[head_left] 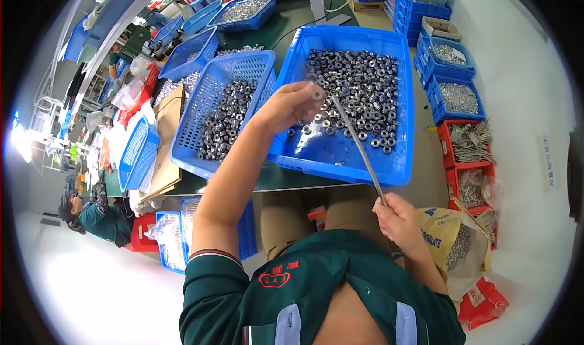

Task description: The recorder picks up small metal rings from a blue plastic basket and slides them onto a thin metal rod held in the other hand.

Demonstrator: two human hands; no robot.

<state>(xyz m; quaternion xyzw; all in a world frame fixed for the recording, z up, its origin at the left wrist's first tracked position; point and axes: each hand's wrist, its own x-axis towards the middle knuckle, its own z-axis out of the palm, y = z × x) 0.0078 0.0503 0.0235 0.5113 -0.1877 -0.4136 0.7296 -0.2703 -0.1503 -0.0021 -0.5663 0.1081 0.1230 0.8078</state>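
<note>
Far left: a co-worker [91,214] seated by more bins. Next, a slotted blue basket [222,111] of dark metal rings. Left hand [286,106] raised over the blue tray [401,162], pinching one small ring [317,93] at the fingertips. Right hand [398,220] near the lap, closed on the low end of a thin metal rod [359,147] slanting up toward the ring. Best done with rod tip steady and ring hole squared to it. Far right: red bins [453,162] of parts.
</note>
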